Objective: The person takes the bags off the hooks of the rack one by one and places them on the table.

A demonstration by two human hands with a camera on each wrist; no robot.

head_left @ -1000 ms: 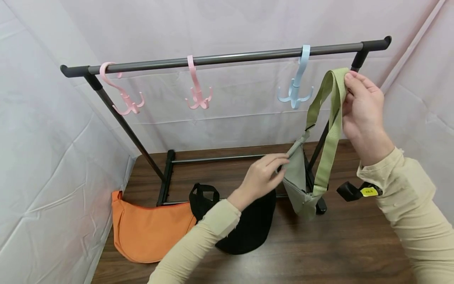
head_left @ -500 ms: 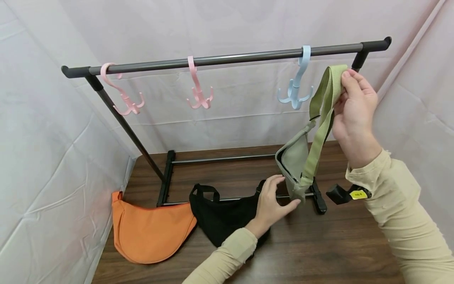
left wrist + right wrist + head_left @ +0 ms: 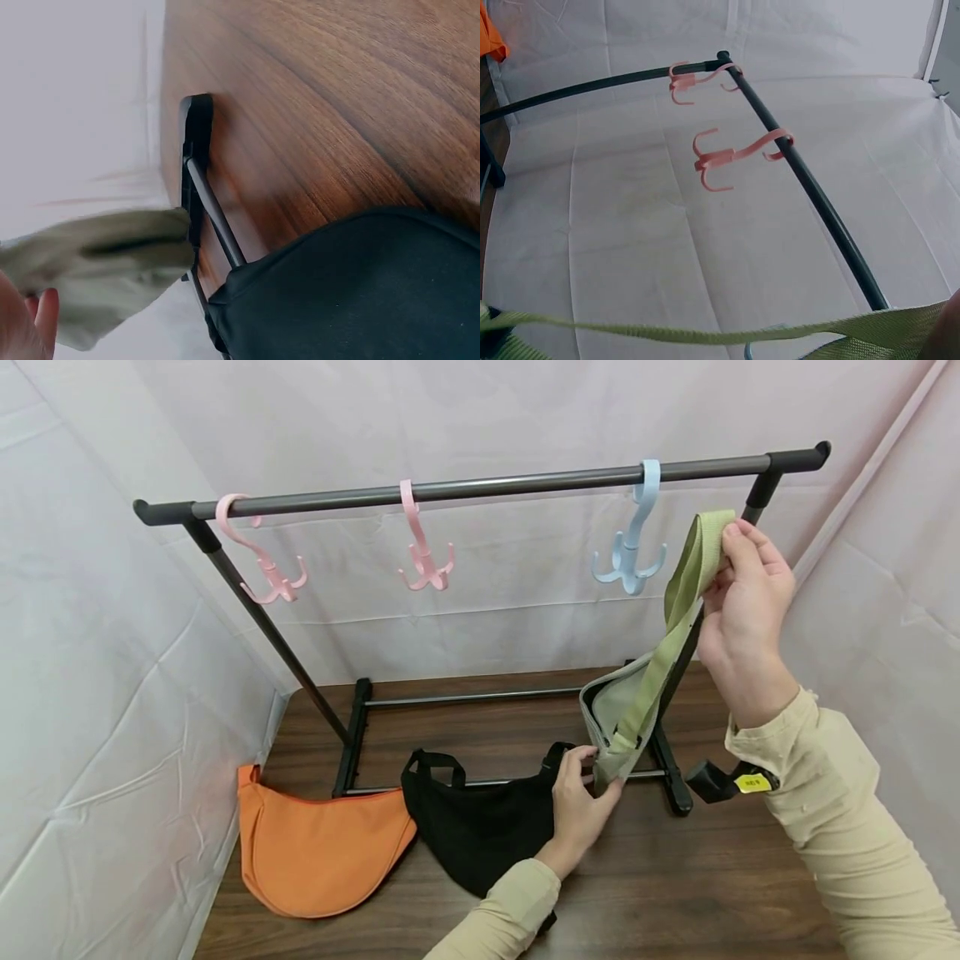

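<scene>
A grey-green shoulder bag (image 3: 615,697) with a light green webbing strap (image 3: 701,560) hangs tilted near the rack's right leg, its zipped mouth facing left. High on the right, my right hand (image 3: 752,610) pinches the strap's top loop between thumb and fingers. My left hand (image 3: 581,814) is at the bag's lower end, fingers on one side and thumb on the other, gripping it. In the left wrist view the bag (image 3: 127,262) is blurred beside my fingers. The strap (image 3: 780,334) crosses the bottom of the right wrist view. Left of the bag, a blue hook (image 3: 628,547) hangs from the rail.
A dark rail (image 3: 517,485) of a garment rack spans the scene, carrying two pink hooks, one in the middle (image 3: 422,547) and one at left (image 3: 266,564). An orange bag (image 3: 322,852) and a black bag (image 3: 487,827) lie on the brown wooden floor (image 3: 675,885). White cloth surrounds the rack.
My left hand has left the bag's upper edge, moved down and taken its lower end. The bag has swung lower and tilted. My right hand has shifted slightly left, still holding the strap.
</scene>
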